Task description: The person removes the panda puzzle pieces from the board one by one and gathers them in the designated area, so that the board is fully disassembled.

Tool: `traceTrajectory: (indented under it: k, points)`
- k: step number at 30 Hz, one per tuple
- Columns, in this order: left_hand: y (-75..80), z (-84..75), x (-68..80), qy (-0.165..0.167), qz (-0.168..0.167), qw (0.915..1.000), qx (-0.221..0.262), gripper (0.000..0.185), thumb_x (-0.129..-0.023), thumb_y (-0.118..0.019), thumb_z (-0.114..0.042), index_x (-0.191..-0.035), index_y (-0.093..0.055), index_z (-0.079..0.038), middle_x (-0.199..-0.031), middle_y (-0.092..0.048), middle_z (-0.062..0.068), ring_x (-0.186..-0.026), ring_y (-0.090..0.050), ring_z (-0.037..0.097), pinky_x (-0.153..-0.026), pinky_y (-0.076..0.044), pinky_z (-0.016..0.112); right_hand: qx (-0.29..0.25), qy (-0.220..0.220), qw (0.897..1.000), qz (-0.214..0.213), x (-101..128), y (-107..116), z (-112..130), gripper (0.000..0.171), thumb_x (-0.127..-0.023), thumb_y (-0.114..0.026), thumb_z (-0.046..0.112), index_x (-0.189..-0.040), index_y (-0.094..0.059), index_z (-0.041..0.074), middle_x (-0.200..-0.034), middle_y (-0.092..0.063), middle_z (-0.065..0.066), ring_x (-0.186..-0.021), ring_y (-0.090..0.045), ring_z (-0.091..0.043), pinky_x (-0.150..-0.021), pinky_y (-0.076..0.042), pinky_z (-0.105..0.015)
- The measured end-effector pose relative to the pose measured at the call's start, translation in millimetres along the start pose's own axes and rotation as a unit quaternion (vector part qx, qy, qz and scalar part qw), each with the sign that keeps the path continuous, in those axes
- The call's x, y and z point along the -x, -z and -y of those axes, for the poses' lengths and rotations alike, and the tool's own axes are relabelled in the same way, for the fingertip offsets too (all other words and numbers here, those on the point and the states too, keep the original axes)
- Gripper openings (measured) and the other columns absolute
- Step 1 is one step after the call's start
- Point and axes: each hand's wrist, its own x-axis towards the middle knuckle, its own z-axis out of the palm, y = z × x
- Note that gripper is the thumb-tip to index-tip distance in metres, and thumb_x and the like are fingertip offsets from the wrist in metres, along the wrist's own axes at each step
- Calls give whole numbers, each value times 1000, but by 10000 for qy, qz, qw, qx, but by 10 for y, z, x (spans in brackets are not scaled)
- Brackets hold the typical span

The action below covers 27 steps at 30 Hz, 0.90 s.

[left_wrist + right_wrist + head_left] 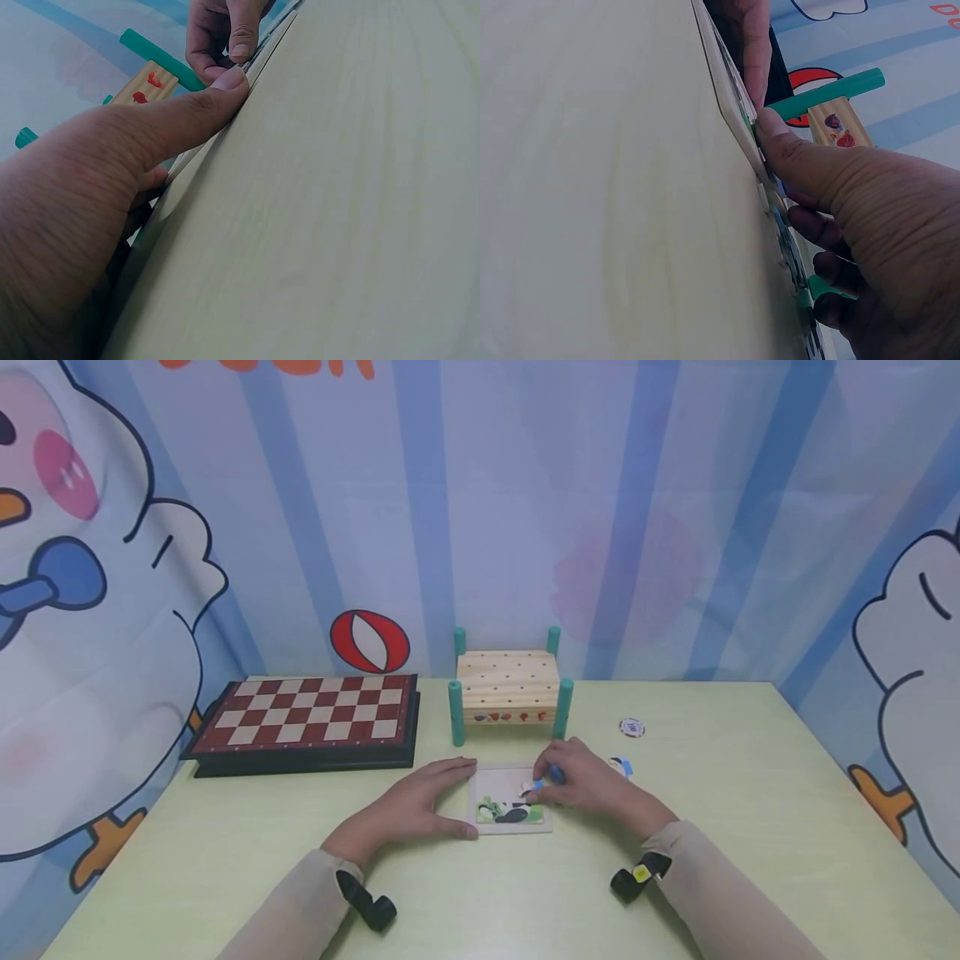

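Observation:
A small jigsaw puzzle in a pale frame (513, 829) lies flat on the table, with green and black-and-white picture pieces (510, 812) along its near part. My left hand (408, 806) rests at the frame's left side, thumb at the near corner and straight fingers at the far corner. Over the frame's right part, my right hand (588, 781) pinches a white-and-blue puzzle piece (527, 789) between thumb and fingers. Under that hand shows a dark blue piece (556, 774). In the right wrist view, the thumb (776, 131) is right at the frame's edge and several pieces (789, 247) lie beside it.
A chessboard box (307, 722) stands at the back left. Behind the puzzle is a small wooden stand with green posts (510, 681). To the right lie a round patterned chip (632, 727) and another puzzle piece (622, 766). A printed curtain (510, 527) hangs behind the table.

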Motion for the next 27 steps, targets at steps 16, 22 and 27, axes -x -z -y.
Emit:
traceTrajectory:
  k: [16, 22, 27]
  points:
    - [-6, 8, -11, 5, -6, 10000, -38, 101, -74, -70, -77, -156, -38, -29, -161, -32, -11, -149, -26, 16, -120, -27, 46, -332, 107, 9993, 147, -1, 5, -15, 30, -87, -78, 44, -96, -59, 22, -87, -56, 7, -81, -49, -14, -71, -44, -31]
    - [-6, 7, -6, 9, -14, 10000, -7, 100, -74, -70, -77, -156, -39, -29, -162, -32, -10, -149, -26, 16, -120, -28, 47, -620, 141, 9978, 198, 6, 11, 0, 26, -89, -77, 40, -99, -58, 24, -84, -57, 11, -77, -53, -10, -68, -48, -28]
    - [-13, 13, -5, 6, -18, 10000, 6, 100, -74, -70, -77, -156, -39, -29, -161, -32, -10, -149, -26, 16, -120, -28, 47, -815, 212, 9963, 151, 10, 8, 12, 22, -91, -76, 38, -99, -59, 25, -84, -59, 12, -76, -55, -10, -67, -50, -28]
